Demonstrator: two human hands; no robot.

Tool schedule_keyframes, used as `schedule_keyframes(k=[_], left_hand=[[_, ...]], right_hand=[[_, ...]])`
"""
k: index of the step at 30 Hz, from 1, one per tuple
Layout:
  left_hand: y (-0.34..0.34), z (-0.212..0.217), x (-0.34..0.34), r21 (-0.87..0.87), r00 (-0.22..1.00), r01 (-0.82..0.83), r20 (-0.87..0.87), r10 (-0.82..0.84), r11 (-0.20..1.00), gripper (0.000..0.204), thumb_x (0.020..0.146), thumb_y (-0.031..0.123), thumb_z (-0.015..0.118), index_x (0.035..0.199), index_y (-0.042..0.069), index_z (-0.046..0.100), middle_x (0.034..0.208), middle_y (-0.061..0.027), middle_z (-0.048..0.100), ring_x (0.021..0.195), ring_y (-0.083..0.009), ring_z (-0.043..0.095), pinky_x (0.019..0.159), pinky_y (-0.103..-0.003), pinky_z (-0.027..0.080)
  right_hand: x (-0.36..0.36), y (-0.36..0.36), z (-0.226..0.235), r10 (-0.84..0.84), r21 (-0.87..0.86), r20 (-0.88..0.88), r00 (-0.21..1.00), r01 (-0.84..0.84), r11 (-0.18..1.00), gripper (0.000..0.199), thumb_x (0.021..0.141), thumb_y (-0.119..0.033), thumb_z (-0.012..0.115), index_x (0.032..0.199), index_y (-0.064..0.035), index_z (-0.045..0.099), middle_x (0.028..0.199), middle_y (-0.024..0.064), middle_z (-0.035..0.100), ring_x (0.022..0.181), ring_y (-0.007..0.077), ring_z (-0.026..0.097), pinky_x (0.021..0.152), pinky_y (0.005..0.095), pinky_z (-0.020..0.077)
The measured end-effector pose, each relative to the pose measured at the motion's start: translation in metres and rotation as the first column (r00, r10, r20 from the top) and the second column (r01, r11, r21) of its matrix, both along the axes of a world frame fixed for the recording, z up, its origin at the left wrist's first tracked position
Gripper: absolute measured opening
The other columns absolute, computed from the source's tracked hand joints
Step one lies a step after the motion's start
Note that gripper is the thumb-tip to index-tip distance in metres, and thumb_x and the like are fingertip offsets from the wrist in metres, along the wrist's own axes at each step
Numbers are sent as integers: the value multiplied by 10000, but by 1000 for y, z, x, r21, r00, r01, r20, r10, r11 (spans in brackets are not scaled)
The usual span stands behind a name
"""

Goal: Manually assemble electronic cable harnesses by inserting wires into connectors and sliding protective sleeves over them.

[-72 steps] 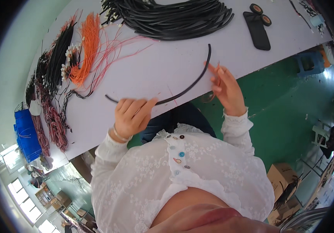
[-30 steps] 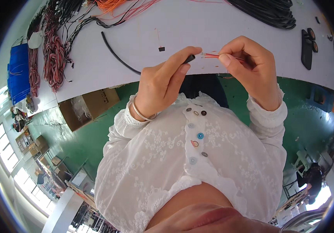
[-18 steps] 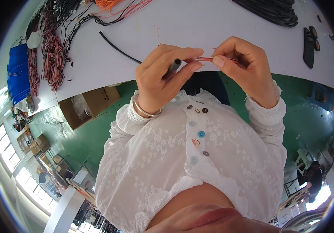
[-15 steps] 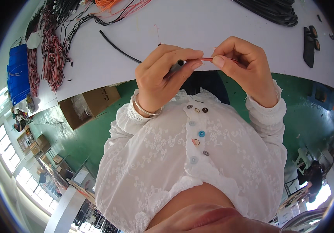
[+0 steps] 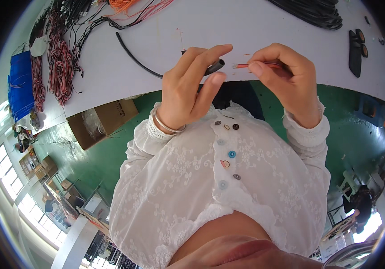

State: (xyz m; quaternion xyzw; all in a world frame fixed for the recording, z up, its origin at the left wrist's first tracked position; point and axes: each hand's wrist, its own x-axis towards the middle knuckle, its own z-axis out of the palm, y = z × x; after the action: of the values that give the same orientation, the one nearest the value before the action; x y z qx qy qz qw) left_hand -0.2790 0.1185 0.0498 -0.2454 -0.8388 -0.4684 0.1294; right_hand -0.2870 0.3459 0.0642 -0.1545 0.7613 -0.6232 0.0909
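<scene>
A black flexible tube (image 5: 215, 67) passes through my left hand (image 5: 180, 92), its hollow end pointing right past the fingers. The thumb and forefinger are spread apart around that end, while the other fingers appear to keep the tube against the palm. The tube's tail curves away to the left over the table. Between thumb and fingers, my right hand (image 5: 292, 78) pinches thin red wires (image 5: 243, 66). Their pale tips face the tube's mouth across a small gap. Most of the wires' length is hidden in the right hand.
On the white table (image 5: 219, 27), bundles of red and black wire (image 5: 61, 67) lie at the left. A coil of black tubing (image 5: 313, 13) is at the far right, near black-handled scissors or snips (image 5: 357, 54). Below the table's left edge stands an open cardboard box (image 5: 98, 123).
My left thumb and forefinger have opened and let go of the wire ends. The tube's mouth has shifted right and up, and the wire tips now show in my right hand.
</scene>
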Motion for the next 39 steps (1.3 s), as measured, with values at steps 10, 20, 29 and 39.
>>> schedule_keyframes(k=[10, 20, 29, 39], left_hand=[[-4, 0, 3, -49, 996, 87, -5, -87, 995, 338, 889, 15, 627, 1217, 42, 703, 819, -72, 597, 579, -177, 543, 512, -288, 451], [-5, -3, 4, -66, 996, 72, -54, -76, 995, 355, 860, 17, 660, 1207, 71, 720, 794, -39, 588, 562, -154, 538, 479, -280, 434], [-9, 4, 5, -220, 991, 125, -16, -131, 967, 333, 895, -8, 607, 1210, 6, 712, 795, -83, 588, 591, -185, 521, 531, -297, 436], [-11, 0, 5, -310, 990, 78, -89, -111, 948, 302, 840, 84, 729, 1133, 155, 754, 741, -9, 537, 572, -158, 548, 462, -288, 407]], right_hand=[[-1, -3, -1, -45, -94, -33, 998, 42, 995, 105, 938, -118, 742, 954, -18, 716, 814, 1, 680, 689, 31, 543, 606, 176, 419], [-2, 2, 3, -13, -45, -63, 998, 10, 999, 74, 923, -86, 744, 945, -20, 719, 827, -7, 684, 688, 36, 550, 594, 173, 408], [-9, 8, 18, 92, 116, -193, 977, -70, 991, 54, 878, -28, 742, 925, -35, 715, 813, 23, 679, 676, 92, 601, 585, 218, 443], [-24, 13, 27, 311, 348, -304, 900, -199, 916, 50, 867, 26, 721, 905, 3, 700, 788, 50, 641, 642, 103, 573, 562, 233, 430]])
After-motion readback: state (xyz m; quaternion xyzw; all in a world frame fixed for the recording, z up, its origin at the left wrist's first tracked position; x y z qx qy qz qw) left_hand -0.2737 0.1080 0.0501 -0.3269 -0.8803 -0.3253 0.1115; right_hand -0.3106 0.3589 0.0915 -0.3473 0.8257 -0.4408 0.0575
